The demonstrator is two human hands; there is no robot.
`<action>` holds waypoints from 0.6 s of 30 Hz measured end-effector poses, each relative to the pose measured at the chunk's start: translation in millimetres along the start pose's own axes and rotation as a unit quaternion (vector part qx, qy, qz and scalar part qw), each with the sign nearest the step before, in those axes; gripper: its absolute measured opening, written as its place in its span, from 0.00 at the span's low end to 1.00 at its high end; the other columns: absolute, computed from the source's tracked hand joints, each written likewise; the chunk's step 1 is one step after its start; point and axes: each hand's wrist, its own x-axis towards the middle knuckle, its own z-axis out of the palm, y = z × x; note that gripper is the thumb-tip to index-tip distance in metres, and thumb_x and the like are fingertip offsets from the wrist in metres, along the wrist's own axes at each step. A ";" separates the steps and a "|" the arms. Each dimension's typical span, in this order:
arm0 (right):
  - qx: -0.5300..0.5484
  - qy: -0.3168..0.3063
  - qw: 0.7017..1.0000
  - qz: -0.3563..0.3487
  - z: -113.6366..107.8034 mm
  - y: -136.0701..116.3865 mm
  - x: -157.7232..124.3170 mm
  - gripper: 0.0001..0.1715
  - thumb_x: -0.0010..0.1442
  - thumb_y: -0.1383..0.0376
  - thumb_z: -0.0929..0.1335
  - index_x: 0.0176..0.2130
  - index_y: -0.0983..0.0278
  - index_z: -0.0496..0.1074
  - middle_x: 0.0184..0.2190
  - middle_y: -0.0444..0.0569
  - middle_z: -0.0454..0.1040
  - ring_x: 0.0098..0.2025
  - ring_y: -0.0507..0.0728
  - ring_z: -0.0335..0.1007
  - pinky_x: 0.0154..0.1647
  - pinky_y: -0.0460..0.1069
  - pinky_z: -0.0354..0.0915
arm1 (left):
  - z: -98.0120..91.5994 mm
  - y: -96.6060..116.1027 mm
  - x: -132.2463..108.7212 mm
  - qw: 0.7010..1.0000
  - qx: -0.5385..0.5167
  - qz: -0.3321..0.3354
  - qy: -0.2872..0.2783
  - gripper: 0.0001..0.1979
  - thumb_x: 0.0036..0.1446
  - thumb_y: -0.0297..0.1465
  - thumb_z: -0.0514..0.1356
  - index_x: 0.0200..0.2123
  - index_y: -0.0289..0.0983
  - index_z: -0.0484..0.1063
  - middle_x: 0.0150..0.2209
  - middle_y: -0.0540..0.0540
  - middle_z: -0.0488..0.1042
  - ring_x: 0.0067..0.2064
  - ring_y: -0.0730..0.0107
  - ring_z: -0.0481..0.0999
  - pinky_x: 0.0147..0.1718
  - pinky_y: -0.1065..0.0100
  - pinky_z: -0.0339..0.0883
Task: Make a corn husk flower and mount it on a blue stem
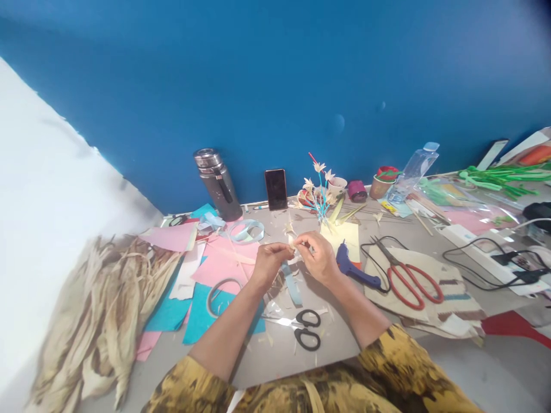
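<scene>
My left hand and my right hand meet above the table's middle. Both pinch a small pale piece of dried husk between their fingertips. A light blue ribbon strip lies just under the hands. Black-handled scissors rest on the table nearer to me. Behind the hands stands a cup with small husk flowers on blue stems. A blue glue gun lies right of my right hand.
A heap of dried corn husks fills the left. Pink and teal paper sheets, tape rolls, a grey flask, a phone, red-handled scissors, a power strip with cables and green stems lie around.
</scene>
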 end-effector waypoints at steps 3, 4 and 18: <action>0.004 -0.005 1.000 -0.004 -0.9 -2.9 -0.2 0.08 0.64 0.70 0.66 0.34 0.61 0.74 0.32 0.49 0.78 0.35 0.57 0.71 0.40 0.51 0.65 | 1.2 1.7 -0.9 1.000 -0.016 -0.007 -0.002 0.03 0.38 0.28 0.67 0.18 0.35 0.78 0.18 0.49 0.71 0.23 0.75 0.63 0.26 0.68 0.60; 0.006 -0.006 1.000 -0.005 -1.0 -3.5 -0.4 0.09 0.65 0.70 0.65 0.34 0.61 0.74 0.33 0.49 0.78 0.36 0.57 0.71 0.40 0.51 0.65 | 1.5 2.1 -0.9 1.000 -0.021 -0.009 -0.002 0.03 0.38 0.28 0.67 0.18 0.34 0.78 0.18 0.49 0.71 0.22 0.75 0.63 0.26 0.68 0.59; 0.031 0.051 0.997 0.054 -1.9 -4.6 0.5 0.08 0.65 0.67 0.65 0.38 0.62 0.75 0.35 0.49 0.78 0.33 0.55 0.71 0.35 0.49 0.66 | -2.3 -9.1 6.0 0.998 -0.066 -0.008 -0.016 0.11 0.37 0.35 0.73 0.20 0.34 0.78 0.21 0.49 0.73 0.25 0.74 0.68 0.29 0.69 0.62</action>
